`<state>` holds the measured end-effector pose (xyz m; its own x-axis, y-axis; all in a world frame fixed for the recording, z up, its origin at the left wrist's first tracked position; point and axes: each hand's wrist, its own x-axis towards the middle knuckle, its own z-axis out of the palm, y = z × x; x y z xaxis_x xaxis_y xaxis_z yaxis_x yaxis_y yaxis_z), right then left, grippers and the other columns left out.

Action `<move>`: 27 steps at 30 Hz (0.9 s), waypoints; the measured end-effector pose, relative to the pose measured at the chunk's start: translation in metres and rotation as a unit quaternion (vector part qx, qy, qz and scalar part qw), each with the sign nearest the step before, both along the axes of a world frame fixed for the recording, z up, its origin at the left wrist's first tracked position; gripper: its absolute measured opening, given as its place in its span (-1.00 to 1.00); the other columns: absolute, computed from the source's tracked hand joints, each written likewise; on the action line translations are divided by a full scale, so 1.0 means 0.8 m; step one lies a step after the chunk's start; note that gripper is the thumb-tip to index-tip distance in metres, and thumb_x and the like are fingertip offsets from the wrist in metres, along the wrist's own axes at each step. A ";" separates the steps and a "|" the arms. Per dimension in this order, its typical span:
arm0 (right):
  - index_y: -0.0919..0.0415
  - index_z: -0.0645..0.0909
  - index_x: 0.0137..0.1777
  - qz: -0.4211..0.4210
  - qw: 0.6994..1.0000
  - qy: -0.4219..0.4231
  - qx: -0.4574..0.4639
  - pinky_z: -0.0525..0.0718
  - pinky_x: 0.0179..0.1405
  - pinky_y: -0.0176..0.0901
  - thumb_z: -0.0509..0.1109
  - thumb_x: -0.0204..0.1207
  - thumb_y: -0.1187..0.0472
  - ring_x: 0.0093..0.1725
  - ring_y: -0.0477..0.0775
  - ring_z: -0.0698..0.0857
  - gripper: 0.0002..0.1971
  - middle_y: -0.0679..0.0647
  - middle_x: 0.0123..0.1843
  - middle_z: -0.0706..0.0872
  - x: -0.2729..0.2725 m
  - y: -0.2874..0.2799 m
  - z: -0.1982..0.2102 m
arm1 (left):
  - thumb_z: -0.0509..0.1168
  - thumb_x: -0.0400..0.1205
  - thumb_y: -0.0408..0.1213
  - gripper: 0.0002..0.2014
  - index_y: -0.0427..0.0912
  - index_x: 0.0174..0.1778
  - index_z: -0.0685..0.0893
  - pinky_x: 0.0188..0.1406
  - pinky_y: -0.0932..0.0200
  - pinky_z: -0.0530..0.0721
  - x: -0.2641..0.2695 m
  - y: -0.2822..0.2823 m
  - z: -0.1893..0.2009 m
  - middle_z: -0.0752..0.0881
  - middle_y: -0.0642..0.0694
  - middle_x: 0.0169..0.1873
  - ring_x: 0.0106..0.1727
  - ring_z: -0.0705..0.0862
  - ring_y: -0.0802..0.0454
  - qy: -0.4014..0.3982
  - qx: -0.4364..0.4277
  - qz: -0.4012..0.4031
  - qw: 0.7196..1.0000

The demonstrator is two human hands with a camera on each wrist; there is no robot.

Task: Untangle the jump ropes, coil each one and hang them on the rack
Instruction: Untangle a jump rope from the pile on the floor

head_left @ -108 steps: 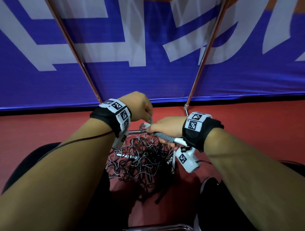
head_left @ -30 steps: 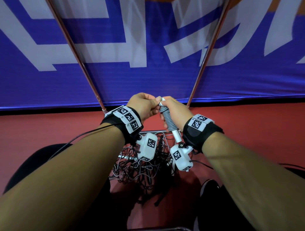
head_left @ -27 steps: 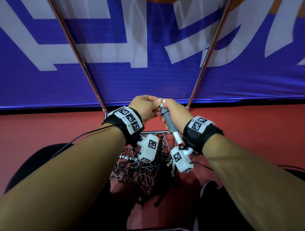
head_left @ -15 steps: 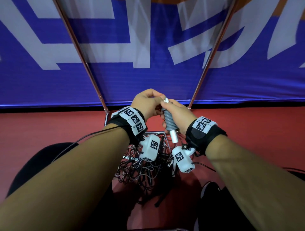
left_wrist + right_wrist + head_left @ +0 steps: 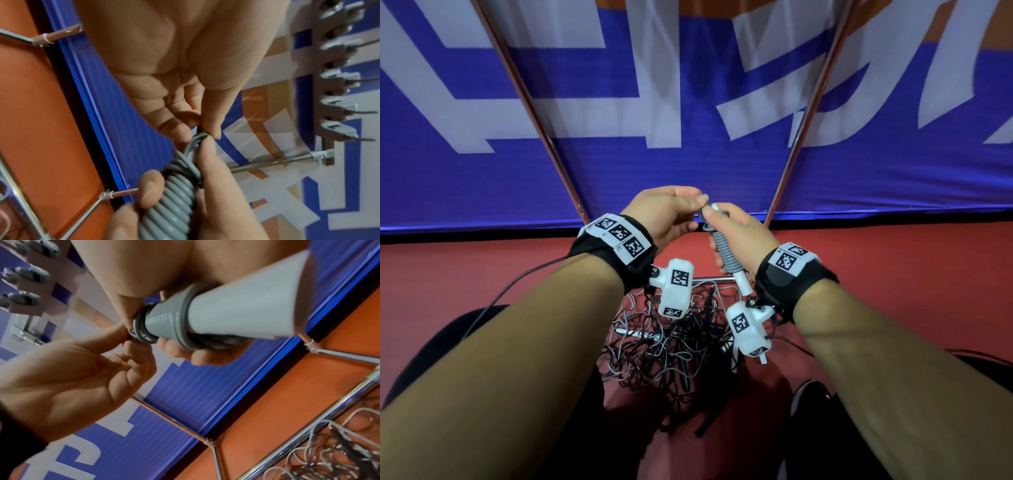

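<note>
Head view: at frame centre the right hand (image 5: 739,236) wraps a white handle wound with grey jump rope (image 5: 726,255), while the left hand (image 5: 667,214) pinches the cord's loose end at the handle's top. A tangled pile of ropes (image 5: 667,346) lies below in a wire basket (image 5: 717,279).

Left wrist view: thumb and forefinger (image 5: 211,128) nip the cord tip where it meets the coil (image 5: 179,186). If that pinch slips, the windings would likely spring loose.

Right wrist view: the handle (image 5: 236,311) runs lower left to upper right, fingers curled under it; rack hooks (image 5: 26,274) show upper left.
</note>
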<state>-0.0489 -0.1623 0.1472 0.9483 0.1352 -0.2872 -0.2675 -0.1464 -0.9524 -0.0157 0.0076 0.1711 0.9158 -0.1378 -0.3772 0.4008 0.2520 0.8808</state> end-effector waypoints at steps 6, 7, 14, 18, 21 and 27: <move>-0.38 0.58 0.42 0.013 0.992 -0.045 -0.115 0.80 -0.36 -0.05 0.41 0.70 -0.33 -0.32 0.15 0.81 -0.66 0.10 -0.08 0.83 0.000 -0.005 0.000 | 0.51 0.65 -0.44 -0.91 -0.21 0.02 0.81 -0.03 0.05 0.83 0.000 0.001 0.004 0.86 -0.12 -0.19 -0.14 0.81 -0.02 -0.040 0.066 -0.014 0.997; -0.38 0.56 0.43 0.028 0.986 -0.059 -0.153 0.81 -0.33 -0.08 0.41 0.69 -0.34 -0.27 0.16 0.84 -0.64 0.06 -0.04 0.84 -0.002 -0.004 -0.001 | 0.50 0.65 -0.47 -0.91 -0.21 0.00 0.83 0.07 -0.03 0.84 0.001 0.002 0.003 0.85 -0.13 -0.22 -0.14 0.82 -0.06 -0.057 0.092 -0.014 0.994; -0.04 0.50 0.37 0.054 0.936 -0.088 -0.336 0.46 -0.39 -0.17 0.41 0.70 -0.32 -0.28 -0.11 0.65 -0.55 -0.13 -0.14 0.67 0.005 -0.007 -0.017 | 0.53 0.62 -0.45 -0.87 -0.11 -0.07 0.88 -0.12 0.27 0.74 -0.012 -0.007 0.017 0.71 0.04 -0.38 -0.30 0.73 0.16 -0.211 0.261 -0.077 0.939; 0.02 0.55 0.22 0.077 0.925 -0.065 -0.367 0.43 -0.36 -0.17 0.44 0.67 -0.33 -0.22 -0.05 0.66 -0.56 -0.10 -0.17 0.67 0.012 -0.015 -0.024 | 0.56 0.60 -0.43 -0.85 -0.06 -0.07 0.88 -0.01 0.21 0.81 -0.019 -0.010 0.021 0.73 0.00 -0.32 -0.24 0.75 0.13 -0.250 0.279 -0.124 0.919; -0.05 0.57 0.03 0.079 0.931 -0.051 -0.353 0.45 -0.32 -0.13 0.42 0.63 -0.42 -0.17 -0.06 0.68 -0.56 -0.09 -0.13 0.72 0.008 -0.013 -0.023 | 0.54 0.64 -0.42 -0.84 -0.10 0.06 0.87 -0.03 0.29 0.76 -0.013 -0.005 0.019 0.72 0.01 -0.29 -0.24 0.73 0.16 -0.232 0.268 -0.078 0.932; -0.03 0.64 0.11 0.053 0.962 -0.035 -0.266 0.75 0.00 -0.01 0.46 0.61 -0.29 -0.03 0.08 0.83 -0.65 -0.02 -0.03 0.85 0.013 0.007 -0.008 | 0.49 0.67 -0.44 -0.84 -0.15 0.11 0.84 0.07 -0.16 0.88 -0.008 0.008 0.027 0.78 0.02 -0.29 -0.18 0.81 0.06 -0.217 0.244 -0.020 0.945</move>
<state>-0.0388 -0.1570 0.1404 0.9565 0.0838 -0.2794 -0.1628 -0.6413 -0.7499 -0.0219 0.0137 0.1928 0.9966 -0.0824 0.0061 -0.0252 -0.2334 0.9721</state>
